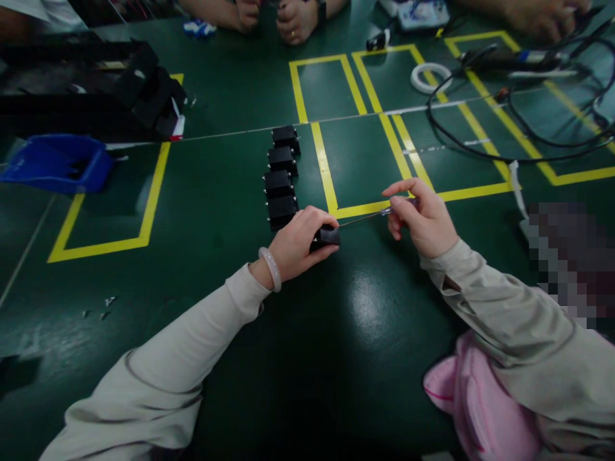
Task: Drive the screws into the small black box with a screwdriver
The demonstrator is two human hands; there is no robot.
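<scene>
My left hand [303, 242] pinches a black block [327, 238] between thumb and fingers, on the green table [211, 218] just in front of me. My right hand [425, 218] grips the handle of a slim screwdriver-like tool [387, 210], its other fingers loosely curled; the thin shaft slopes down leftward to the block's right end. Whether the tip is seated or merely close, I cannot tell. In my judgement, good practice here is to brace the block firmly against the table, align the shaft with the point it meets, and leave my left fingertips clear of the tip should it slip. A row of four similar blocks [278, 183] runs away from me on the far left side of my left hand; the nearest lies close enough to be knocked. Also noted: yellow tape outlines [323, 169] beyond, a white ring [417, 78] and a black cable [528, 161] at far right, a blue scoop-like bin [57, 163] at left, small loose pieces [110, 300] at near left, a pink article [494, 410] beside my right sleeve, and a co-worker's hands [294, 22] at the far edge. Nothing appears to obstruct the shaft.
</scene>
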